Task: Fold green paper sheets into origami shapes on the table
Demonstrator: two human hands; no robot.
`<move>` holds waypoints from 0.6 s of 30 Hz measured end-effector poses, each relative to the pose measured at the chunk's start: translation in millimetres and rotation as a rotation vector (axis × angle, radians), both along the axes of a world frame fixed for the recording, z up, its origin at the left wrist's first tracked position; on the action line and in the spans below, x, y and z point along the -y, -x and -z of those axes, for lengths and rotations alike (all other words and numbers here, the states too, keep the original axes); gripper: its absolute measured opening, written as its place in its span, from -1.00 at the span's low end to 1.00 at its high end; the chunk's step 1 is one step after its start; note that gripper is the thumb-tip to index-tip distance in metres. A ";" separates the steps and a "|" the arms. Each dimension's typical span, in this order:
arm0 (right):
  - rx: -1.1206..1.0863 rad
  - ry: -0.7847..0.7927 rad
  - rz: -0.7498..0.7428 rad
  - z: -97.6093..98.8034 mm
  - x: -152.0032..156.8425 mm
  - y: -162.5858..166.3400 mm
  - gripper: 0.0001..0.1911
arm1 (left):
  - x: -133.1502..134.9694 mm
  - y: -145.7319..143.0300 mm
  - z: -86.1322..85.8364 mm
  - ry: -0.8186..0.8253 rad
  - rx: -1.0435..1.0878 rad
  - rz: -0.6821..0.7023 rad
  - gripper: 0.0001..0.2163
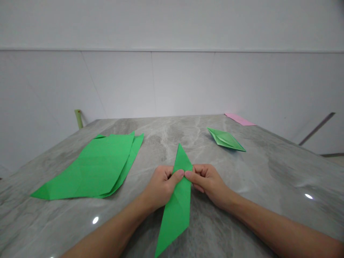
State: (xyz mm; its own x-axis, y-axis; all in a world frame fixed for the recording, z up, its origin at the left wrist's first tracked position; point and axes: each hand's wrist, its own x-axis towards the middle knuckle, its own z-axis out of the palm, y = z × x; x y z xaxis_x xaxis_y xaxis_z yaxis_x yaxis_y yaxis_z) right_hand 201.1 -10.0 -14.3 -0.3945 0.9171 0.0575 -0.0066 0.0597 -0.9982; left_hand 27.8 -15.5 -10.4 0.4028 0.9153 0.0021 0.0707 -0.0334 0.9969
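Observation:
A folded sheet of green paper, long and pointed at both ends, is held up in front of me over the table. My left hand pinches its left edge, thumb on top and fingers curled behind. On the opposite edge my right hand grips the same paper, also with the thumb on the front face. Both thumb tips almost meet near the middle of its upper half. The fingertips behind the paper are hidden.
Several green sheets lie in a loose stack at the left of the grey marbled table. A folded green paper piece rests at the right, with a pink paper beyond it by the white wall.

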 end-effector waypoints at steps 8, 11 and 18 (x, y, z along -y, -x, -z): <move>-0.045 -0.002 0.084 1.0 0.0 -0.4 -0.46 | -3.0 7.1 -0.8 0.093 0.067 0.222 -0.49; -0.038 0.012 0.015 0.3 0.1 0.3 -0.46 | -2.4 5.1 -0.9 0.041 0.036 0.102 -0.49; -0.058 0.026 -0.071 -1.0 3.5 1.0 -0.45 | -3.8 5.9 5.2 0.053 0.042 0.086 -0.46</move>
State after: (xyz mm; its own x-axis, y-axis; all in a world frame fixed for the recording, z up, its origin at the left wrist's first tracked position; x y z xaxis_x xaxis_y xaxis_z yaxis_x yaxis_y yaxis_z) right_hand 200.1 -13.5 -13.3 -0.4555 0.8883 0.0582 -0.0673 0.0308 -0.9973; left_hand 21.9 -11.8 -15.7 0.4803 0.8767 -0.0272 0.0278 0.0158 0.9995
